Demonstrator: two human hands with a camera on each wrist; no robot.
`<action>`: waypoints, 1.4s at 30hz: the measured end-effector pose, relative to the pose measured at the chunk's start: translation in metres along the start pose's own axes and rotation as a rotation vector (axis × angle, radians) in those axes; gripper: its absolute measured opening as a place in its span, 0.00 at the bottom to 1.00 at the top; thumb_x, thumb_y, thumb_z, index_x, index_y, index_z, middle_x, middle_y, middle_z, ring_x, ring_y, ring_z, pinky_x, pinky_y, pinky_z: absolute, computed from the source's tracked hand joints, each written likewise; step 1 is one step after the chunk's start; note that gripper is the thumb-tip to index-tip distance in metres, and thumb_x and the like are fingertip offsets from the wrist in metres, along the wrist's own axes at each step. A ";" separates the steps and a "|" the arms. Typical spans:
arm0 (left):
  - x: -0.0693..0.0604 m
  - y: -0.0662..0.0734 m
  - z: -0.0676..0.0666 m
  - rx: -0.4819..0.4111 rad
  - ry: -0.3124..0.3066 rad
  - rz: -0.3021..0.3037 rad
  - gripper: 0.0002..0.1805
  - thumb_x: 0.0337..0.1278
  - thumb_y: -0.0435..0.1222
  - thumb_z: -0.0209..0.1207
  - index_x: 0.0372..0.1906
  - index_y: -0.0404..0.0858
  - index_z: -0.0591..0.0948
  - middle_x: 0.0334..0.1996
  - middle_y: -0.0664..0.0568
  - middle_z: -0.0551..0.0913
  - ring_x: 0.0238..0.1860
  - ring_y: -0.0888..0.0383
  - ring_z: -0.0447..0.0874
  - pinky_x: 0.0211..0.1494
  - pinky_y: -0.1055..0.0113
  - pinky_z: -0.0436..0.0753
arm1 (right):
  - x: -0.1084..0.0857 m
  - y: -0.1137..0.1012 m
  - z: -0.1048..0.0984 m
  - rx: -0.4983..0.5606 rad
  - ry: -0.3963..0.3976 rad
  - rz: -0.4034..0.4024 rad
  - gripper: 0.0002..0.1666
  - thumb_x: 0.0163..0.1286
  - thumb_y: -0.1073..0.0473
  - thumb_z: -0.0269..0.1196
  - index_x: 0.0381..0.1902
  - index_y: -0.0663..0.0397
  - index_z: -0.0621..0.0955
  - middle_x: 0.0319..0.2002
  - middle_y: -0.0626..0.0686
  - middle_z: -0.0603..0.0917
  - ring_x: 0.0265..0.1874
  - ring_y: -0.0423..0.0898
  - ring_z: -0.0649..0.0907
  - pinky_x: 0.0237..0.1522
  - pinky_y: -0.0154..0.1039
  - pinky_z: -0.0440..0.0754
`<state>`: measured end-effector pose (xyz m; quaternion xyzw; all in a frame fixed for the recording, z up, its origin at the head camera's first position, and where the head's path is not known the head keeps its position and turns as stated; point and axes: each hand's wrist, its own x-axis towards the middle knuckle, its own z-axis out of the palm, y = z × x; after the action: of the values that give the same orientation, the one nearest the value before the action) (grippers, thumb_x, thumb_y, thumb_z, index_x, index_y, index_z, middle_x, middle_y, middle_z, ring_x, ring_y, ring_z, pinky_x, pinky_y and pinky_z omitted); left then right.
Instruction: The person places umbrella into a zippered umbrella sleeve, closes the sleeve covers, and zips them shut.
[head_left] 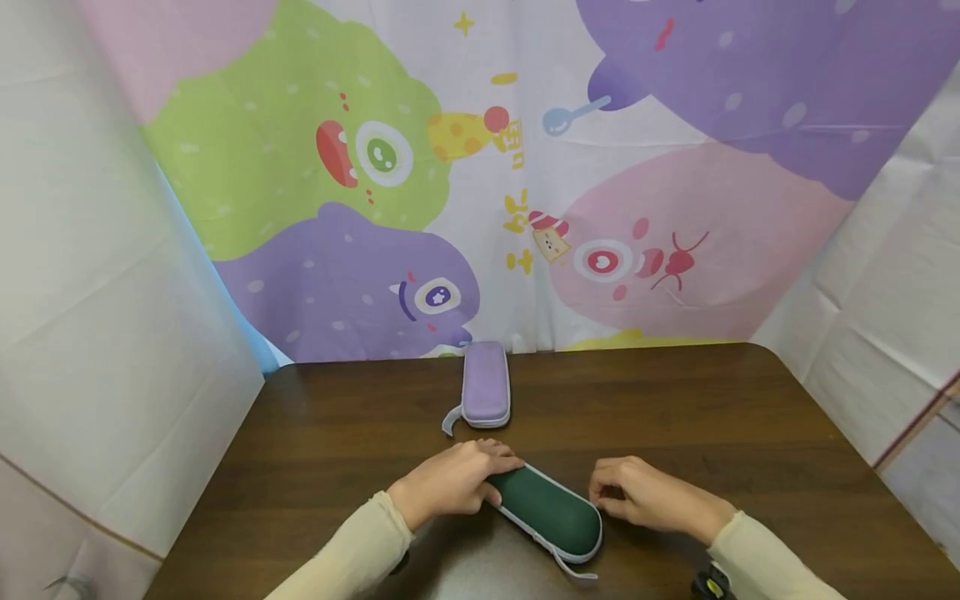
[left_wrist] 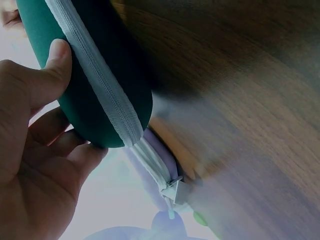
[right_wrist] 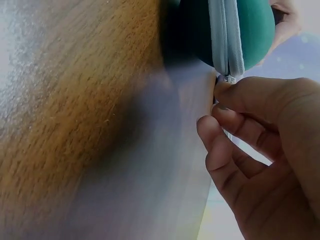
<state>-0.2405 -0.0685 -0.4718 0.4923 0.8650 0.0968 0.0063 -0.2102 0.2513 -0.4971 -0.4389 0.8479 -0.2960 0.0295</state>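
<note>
A green hard-shell zip case [head_left: 551, 510] with a light grey zip band lies slantwise on the table, a grey strap [head_left: 573, 568] trailing from its near end. My left hand [head_left: 459, 480] grips the far left end, thumb [left_wrist: 59, 62] on one side of the case and fingers on the other. At the opposite end is my right hand [head_left: 651, 498]. Its thumb and forefinger pinch the zip pull [right_wrist: 229, 79], which they mostly cover in the right wrist view. The zip band [right_wrist: 225, 37] appears closed there.
Behind the green case lies a purple zip case [head_left: 486, 381] with a grey strap, near the table's back edge. The brown wooden table [head_left: 675, 400] meets a printed cartoon curtain [head_left: 525, 317] at the back. White sheets hang at both sides.
</note>
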 end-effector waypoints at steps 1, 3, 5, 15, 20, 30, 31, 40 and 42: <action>0.000 0.000 0.001 0.004 0.007 -0.002 0.28 0.56 0.36 0.73 0.63 0.39 0.83 0.56 0.50 0.86 0.58 0.55 0.84 0.61 0.64 0.83 | -0.001 0.000 0.000 -0.002 0.004 0.002 0.11 0.70 0.67 0.67 0.35 0.43 0.83 0.35 0.40 0.81 0.35 0.29 0.78 0.34 0.32 0.83; -0.001 0.001 0.002 0.027 0.017 -0.016 0.28 0.56 0.38 0.73 0.63 0.41 0.83 0.57 0.51 0.86 0.58 0.55 0.85 0.59 0.63 0.84 | -0.002 0.000 -0.001 -0.005 0.011 0.011 0.11 0.69 0.68 0.67 0.34 0.43 0.83 0.34 0.40 0.81 0.34 0.29 0.77 0.33 0.31 0.82; -0.002 0.002 0.003 0.065 0.026 -0.034 0.28 0.56 0.40 0.73 0.63 0.42 0.83 0.57 0.52 0.86 0.58 0.55 0.85 0.56 0.62 0.85 | -0.003 0.001 -0.002 -0.012 0.019 0.031 0.11 0.69 0.68 0.67 0.34 0.43 0.83 0.34 0.39 0.81 0.34 0.29 0.77 0.33 0.30 0.81; -0.011 0.006 0.000 0.179 0.042 -0.120 0.28 0.57 0.49 0.72 0.62 0.46 0.84 0.54 0.51 0.88 0.50 0.55 0.89 0.42 0.62 0.88 | -0.004 0.005 -0.005 -0.030 0.033 0.095 0.08 0.69 0.68 0.67 0.34 0.47 0.83 0.35 0.41 0.83 0.33 0.29 0.77 0.32 0.31 0.81; -0.012 0.007 -0.001 0.207 0.075 -0.132 0.27 0.54 0.49 0.73 0.59 0.47 0.85 0.49 0.52 0.89 0.43 0.55 0.89 0.36 0.62 0.87 | 0.002 0.007 -0.005 -0.048 0.074 0.079 0.09 0.67 0.69 0.68 0.33 0.49 0.83 0.33 0.42 0.83 0.31 0.29 0.76 0.30 0.29 0.79; -0.010 0.012 -0.002 0.245 0.082 -0.180 0.23 0.51 0.49 0.75 0.51 0.46 0.87 0.37 0.54 0.89 0.32 0.54 0.88 0.28 0.61 0.84 | 0.011 0.015 -0.006 -0.083 0.106 0.110 0.10 0.65 0.70 0.70 0.30 0.49 0.84 0.32 0.43 0.84 0.31 0.31 0.78 0.30 0.30 0.79; -0.010 0.012 -0.002 0.250 0.085 -0.180 0.22 0.51 0.49 0.75 0.51 0.46 0.87 0.36 0.54 0.88 0.31 0.54 0.88 0.28 0.61 0.84 | 0.011 0.016 -0.006 -0.084 0.108 0.104 0.10 0.65 0.70 0.70 0.30 0.49 0.84 0.32 0.43 0.84 0.31 0.31 0.78 0.30 0.30 0.79; -0.009 0.012 -0.001 0.274 0.097 -0.174 0.22 0.48 0.48 0.76 0.49 0.45 0.87 0.33 0.53 0.88 0.29 0.53 0.88 0.29 0.60 0.84 | 0.010 0.012 -0.007 -0.116 0.103 0.085 0.10 0.64 0.70 0.69 0.29 0.49 0.84 0.31 0.42 0.84 0.31 0.31 0.77 0.30 0.30 0.79; -0.009 0.012 -0.001 0.281 0.097 -0.175 0.22 0.48 0.48 0.76 0.48 0.45 0.87 0.32 0.53 0.88 0.28 0.53 0.88 0.29 0.60 0.84 | 0.009 0.011 -0.008 -0.116 0.095 0.097 0.11 0.63 0.71 0.69 0.28 0.49 0.84 0.30 0.41 0.84 0.30 0.30 0.77 0.30 0.30 0.79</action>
<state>-0.2257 -0.0701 -0.4692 0.4059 0.9089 -0.0024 -0.0960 -0.2262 0.2525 -0.4945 -0.3839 0.8842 -0.2653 -0.0218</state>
